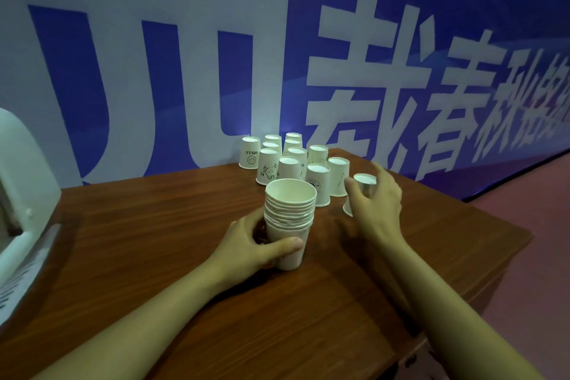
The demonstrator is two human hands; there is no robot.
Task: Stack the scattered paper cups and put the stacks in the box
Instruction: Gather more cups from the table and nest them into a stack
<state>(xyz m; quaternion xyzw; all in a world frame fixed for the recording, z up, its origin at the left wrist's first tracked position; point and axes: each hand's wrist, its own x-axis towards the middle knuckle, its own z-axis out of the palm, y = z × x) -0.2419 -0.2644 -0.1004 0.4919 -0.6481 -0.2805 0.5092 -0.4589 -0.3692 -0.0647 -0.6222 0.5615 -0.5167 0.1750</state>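
A person's left hand [256, 244] grips a stack of nested white paper cups [290, 222], thumb curled across the front of the lowest cup and the other fingers wrapped behind it. The stack stands mouth-up near the middle of a brown wood-grain table [154, 241], its ringed rims piled closely one inside another and the top cup showing a hollow, empty inside.

The right hand [376, 197] is curled over a single upside-down paper cup [364, 183] just right of the stack, thumb on the cup's left side and fingers arched around its far side; the hand hides most of the cup, so only the flat round base and a bit of the lower rim show.

Behind the stack, a cluster of upside-down paper cups [293, 160] stands close together at the table's far edge, smooth, tapered and white. One at the left, the HELLO cup [249, 153], carries that word and a small face printed upside down; another shows a cartoon animal.

At the left edge sits a white box [24, 194], only partly in view and blurred; its contents cannot be seen. A blue banner [277, 55] with large white characters fills the background.
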